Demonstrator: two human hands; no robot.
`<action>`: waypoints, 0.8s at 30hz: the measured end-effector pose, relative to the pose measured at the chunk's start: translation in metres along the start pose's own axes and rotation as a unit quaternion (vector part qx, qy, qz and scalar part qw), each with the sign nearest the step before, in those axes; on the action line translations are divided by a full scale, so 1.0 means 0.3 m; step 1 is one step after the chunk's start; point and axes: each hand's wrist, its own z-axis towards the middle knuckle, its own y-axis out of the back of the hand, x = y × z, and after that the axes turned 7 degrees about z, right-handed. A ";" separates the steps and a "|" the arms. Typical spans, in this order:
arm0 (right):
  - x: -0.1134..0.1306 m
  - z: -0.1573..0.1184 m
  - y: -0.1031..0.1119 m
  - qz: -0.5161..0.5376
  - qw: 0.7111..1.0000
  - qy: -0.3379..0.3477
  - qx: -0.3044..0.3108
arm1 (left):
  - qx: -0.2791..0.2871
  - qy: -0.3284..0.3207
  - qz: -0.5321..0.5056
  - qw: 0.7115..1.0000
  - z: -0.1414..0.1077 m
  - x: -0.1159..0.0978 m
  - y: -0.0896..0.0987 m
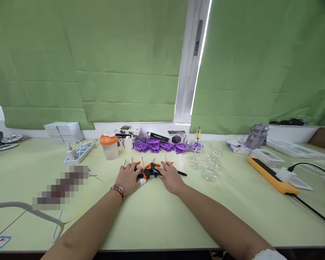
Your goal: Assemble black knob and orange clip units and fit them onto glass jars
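Observation:
A small group of orange-and-black tools lies on the table in front of me, among them what looks like a spring clamp (146, 172). Several thin metal shafts, apparently screwdrivers (143, 161), point away toward the window. My left hand (129, 178) rests at the left side of this group, fingers stretched forward over the handles, with white tape on the thumb. From the right, my right hand (171, 177) lies over the tools with its fingers extended. Beside it a black pen-like rod (182, 173) sticks out. Parts of the handles are hidden beneath my fingers.
Purple plastic parts (153, 144) and cup holder boxes (178, 137) line the back. Clear glass jars (210, 169) stand at right; an orange-lidded cup (109, 147) stands left. Power strips (272, 175) lie at both sides. A grey hanger-like tube (24, 206) is near left.

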 end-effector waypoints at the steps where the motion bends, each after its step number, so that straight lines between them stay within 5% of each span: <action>1: 0.001 0.000 0.000 0.002 1.000 0.001 -0.002 | -0.002 -0.003 0.005 1.000 0.001 0.002 -0.001; 17: -0.007 0.001 0.014 0.054 0.999 -0.004 0.001 | -0.031 -0.017 0.047 0.998 0.018 0.028 -0.040; 24: -0.059 -0.024 0.098 0.131 0.991 -0.027 0.015 | -0.031 -0.016 0.050 0.998 0.021 0.033 -0.042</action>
